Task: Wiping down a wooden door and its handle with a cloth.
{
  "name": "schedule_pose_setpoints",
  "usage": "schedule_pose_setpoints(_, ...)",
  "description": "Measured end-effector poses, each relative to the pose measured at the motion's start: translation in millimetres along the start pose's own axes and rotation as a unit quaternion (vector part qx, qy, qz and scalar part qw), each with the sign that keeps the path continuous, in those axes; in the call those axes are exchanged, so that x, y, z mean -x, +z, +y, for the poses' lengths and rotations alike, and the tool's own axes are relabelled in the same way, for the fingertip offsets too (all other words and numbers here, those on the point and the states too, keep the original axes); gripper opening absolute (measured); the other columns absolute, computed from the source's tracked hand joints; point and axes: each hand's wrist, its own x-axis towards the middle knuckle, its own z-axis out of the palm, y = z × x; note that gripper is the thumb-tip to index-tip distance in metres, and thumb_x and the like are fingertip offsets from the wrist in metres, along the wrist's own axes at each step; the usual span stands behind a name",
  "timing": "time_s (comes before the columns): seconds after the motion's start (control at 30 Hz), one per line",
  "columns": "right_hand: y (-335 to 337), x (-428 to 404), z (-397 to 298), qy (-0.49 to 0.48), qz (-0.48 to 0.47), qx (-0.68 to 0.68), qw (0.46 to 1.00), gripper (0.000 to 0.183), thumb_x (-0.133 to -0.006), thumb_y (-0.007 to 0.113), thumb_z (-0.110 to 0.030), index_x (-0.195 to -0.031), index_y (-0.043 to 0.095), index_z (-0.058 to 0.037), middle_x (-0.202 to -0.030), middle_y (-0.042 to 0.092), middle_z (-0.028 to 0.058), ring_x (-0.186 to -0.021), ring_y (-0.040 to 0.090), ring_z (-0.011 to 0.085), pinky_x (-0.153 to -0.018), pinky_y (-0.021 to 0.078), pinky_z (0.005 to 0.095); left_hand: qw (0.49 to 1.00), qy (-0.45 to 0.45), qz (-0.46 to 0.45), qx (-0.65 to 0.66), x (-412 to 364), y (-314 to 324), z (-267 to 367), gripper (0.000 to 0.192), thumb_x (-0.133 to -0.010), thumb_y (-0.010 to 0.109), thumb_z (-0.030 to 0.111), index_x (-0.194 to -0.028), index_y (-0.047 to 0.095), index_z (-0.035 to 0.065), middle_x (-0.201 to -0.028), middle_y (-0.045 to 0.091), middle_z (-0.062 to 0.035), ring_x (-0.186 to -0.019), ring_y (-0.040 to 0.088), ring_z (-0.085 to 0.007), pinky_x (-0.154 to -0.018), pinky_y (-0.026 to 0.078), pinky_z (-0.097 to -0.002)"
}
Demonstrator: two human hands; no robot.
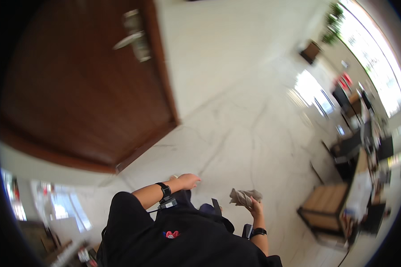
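Observation:
My right hand [256, 207] is wrapped around a crumpled grey-beige cloth [243, 197], held out in front of my body at the right. Above the floor on the other side, my left hand [188, 181] reaches forward with its back toward the camera. Nothing shows in it, but its fingers are partly turned away and blurred. Ahead to the left stands a dark brown wooden door [87, 86] with a silver lever handle [133, 38]. Neither hand touches the door.
Pale marble-patterned floor [234, 133] spreads ahead. To the right stands a wood-panelled desk [325, 203] with a black frame, near dark chairs [349, 147]. A potted plant [333, 23] is by the bright window [374, 53]. Blurred items [77, 253] lie at lower left.

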Motion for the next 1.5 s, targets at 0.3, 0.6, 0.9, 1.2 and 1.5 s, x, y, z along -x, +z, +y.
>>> schedule_pose_setpoints(0.3, -204.0, 96.2, 40.3, -0.159, 0.278, -0.294, 0.901, 0.042, -0.081, 0.067, -0.024, -0.115, 0.051, -0.0067, -0.107, 0.058, 0.0096, -0.094, 0.057, 0.0244, -0.077, 0.0509, 0.0434, 0.952, 0.265, -0.079, -0.134, -151.4, 43.6, 257.9, 0.023, -0.081, 0.061, 0.026, -0.097, 0.063, 0.0099, -0.096, 0.063, -0.0104, -0.089, 0.058, -0.0293, -0.079, 0.047, -0.0374)
schedule_pose_setpoints(0.6, -295.9, 77.5, 141.4, -0.142, 0.372, -0.525, 0.753, 0.049, -0.077, 0.07, -0.02, -0.118, 0.046, -0.01, -0.112, 0.055, 0.0114, -0.097, 0.057, 0.0272, -0.073, 0.0516, 0.045, 0.807, 0.494, -0.246, -0.209, -309.7, 128.1, 421.8, 0.051, -0.069, 0.066, 0.001, -0.116, 0.053, 0.0136, -0.123, 0.049, -0.0102, -0.116, 0.044, -0.031, -0.095, 0.039, -0.0385)
schedule_pose_setpoints(0.9, -431.4, 114.0, 166.9, -0.015, 0.478, -0.513, 0.712, 0.05, -0.073, 0.074, -0.02, -0.114, 0.048, -0.01, -0.105, 0.058, 0.0101, -0.09, 0.059, 0.0281, -0.07, 0.0517, 0.0456, 0.8, 0.553, -0.205, -0.11, -451.5, 207.1, 688.1, 0.059, -0.07, 0.072, 0.012, -0.123, 0.048, 0.0114, -0.123, 0.049, -0.0126, -0.115, 0.045, -0.0305, -0.095, 0.039, -0.0378)
schedule_pose_setpoints(1.2, -518.4, 138.8, 185.0, 0.029, 0.524, -0.532, 0.664, 0.058, -0.069, 0.076, -0.019, -0.117, 0.046, -0.0075, -0.106, 0.058, 0.0119, -0.09, 0.06, 0.0275, -0.068, 0.0514, 0.0449, 0.858, 0.485, 0.044, 0.166, -609.1, 272.2, 971.0, 0.078, -0.063, 0.081, 0.03, -0.124, 0.045, -0.0031, -0.115, 0.056, -0.0177, -0.096, 0.057, -0.0254, -0.084, 0.046, -0.0343)
schedule_pose_setpoints(1.5, -625.7, 161.9, 257.9, 0.083, 0.54, -0.563, 0.62, 0.068, -0.064, 0.08, -0.015, -0.121, 0.043, -0.0073, -0.112, 0.055, 0.0129, -0.094, 0.058, 0.0309, -0.07, 0.0512, 0.0473, 0.829, 0.501, 0.208, 0.137, -730.8, 306.5, 1097.8, 0.054, -0.064, 0.078, 0.039, -0.094, 0.063, -0.0047, -0.089, 0.063, -0.021, -0.082, 0.059, -0.0336, -0.077, 0.045, -0.0403)
